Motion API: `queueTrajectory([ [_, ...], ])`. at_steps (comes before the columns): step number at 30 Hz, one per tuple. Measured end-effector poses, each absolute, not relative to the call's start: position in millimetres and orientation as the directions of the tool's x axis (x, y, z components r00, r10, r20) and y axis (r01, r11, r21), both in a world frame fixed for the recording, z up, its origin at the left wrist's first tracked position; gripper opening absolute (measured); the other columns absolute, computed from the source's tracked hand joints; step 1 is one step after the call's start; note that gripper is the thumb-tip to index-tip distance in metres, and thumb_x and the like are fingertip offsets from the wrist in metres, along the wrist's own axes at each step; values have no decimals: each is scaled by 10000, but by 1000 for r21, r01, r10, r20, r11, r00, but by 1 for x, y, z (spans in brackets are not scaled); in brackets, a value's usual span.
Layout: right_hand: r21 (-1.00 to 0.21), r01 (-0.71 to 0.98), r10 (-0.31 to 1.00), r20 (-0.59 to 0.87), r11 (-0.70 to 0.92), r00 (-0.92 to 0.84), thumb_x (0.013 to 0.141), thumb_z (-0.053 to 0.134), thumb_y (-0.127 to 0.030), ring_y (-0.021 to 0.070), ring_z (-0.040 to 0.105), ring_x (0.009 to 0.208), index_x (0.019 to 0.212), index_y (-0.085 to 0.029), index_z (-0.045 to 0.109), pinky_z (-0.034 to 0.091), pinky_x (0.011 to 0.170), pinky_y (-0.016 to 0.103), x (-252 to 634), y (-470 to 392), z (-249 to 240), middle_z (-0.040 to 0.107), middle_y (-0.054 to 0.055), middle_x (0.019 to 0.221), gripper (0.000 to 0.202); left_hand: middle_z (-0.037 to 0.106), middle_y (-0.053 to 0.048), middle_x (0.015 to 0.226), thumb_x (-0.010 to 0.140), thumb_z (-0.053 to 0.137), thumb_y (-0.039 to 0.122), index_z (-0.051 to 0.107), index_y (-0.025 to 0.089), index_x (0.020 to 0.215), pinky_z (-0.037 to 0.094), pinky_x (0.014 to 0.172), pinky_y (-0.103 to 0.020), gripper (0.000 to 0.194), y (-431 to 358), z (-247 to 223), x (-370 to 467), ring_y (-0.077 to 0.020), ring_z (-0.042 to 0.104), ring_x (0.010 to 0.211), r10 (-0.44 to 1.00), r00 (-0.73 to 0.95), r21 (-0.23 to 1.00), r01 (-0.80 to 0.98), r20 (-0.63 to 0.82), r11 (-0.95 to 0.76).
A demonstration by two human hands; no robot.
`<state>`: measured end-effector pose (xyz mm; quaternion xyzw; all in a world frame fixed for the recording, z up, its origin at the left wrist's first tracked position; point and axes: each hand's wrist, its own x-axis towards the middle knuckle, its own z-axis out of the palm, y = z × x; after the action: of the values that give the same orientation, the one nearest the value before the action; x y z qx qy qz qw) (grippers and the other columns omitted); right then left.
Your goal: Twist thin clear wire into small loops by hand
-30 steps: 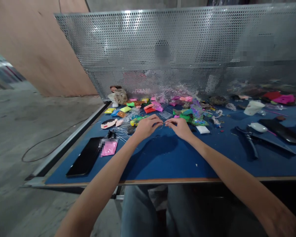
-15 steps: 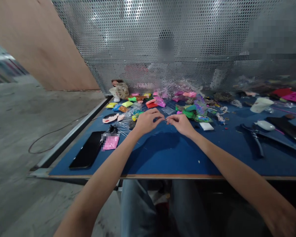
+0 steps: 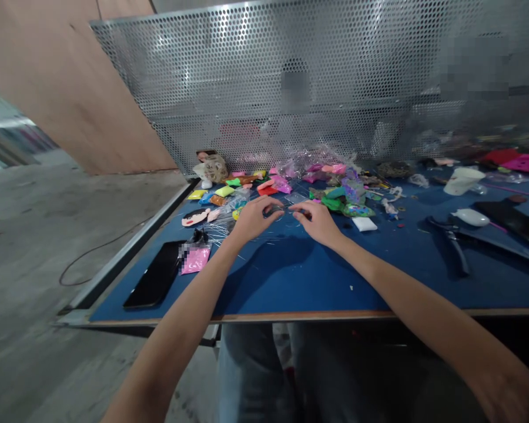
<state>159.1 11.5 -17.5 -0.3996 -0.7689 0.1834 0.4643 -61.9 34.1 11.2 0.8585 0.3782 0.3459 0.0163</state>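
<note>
My left hand (image 3: pixel 256 221) is over the middle of the blue table, its fingers curled and the thumb close to the fingertips. Facing it across a small gap, my right hand (image 3: pixel 316 222) has finger and thumb bent toward each other in a loose pinch. Whatever lies between the fingertips is too thin or small to make out. Thin, shiny wire-like strands (image 3: pixel 220 230) lie on the table just left of my left hand. Beyond the hands are green and multicoloured clay packets (image 3: pixel 335 202), and a white packet (image 3: pixel 364 224) lies right of my right hand.
A black phone (image 3: pixel 156 275) and a pink packet (image 3: pixel 196 259) lie at left, below a flat face-shaped piece (image 3: pixel 196 218). Pliers (image 3: pixel 450 244), a white cup (image 3: pixel 462 181) and another dark phone-like object (image 3: pixel 514 222) are at right. A perforated metal panel (image 3: pixel 247 76) stands behind.
My hands have drawn slightly apart; their fingertips nearly met before and now show a small gap. Both sit a little farther left in the picture, and the view has tilted slightly.
</note>
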Motion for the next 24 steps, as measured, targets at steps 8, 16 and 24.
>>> queueTrajectory([
  [8, -708, 336, 784, 548, 621, -292, 961, 549, -240, 206, 737, 819, 1074, -204, 728, 592, 782, 360, 164, 11, -17, 747, 88, 1029, 216, 653, -18, 751, 957, 607, 418, 740, 199, 976, 390, 622, -257, 258, 30, 15, -61, -129, 529, 635, 689, 502, 307, 644, 523, -701],
  [16, -700, 365, 789, 559, 614, -256, 954, 552, -228, 192, 708, 693, 953, -207, 693, 545, 693, 313, 168, 10, -14, 722, 22, 735, 142, 745, -29, 1041, 954, 623, 406, 738, 230, 1022, 457, 747, -256, 221, 26, 17, -57, -137, 635, 795, 643, 585, 277, 595, 494, -755],
  [24, -706, 349, 784, 592, 616, -186, 941, 592, -314, 168, 651, 648, 930, -206, 673, 498, 659, 289, 165, 8, -13, 691, 13, 740, 136, 781, -13, 968, 949, 632, 447, 742, 237, 1118, 430, 684, -249, 290, 23, 9, -47, -147, 670, 746, 667, 597, 299, 603, 446, -740],
])
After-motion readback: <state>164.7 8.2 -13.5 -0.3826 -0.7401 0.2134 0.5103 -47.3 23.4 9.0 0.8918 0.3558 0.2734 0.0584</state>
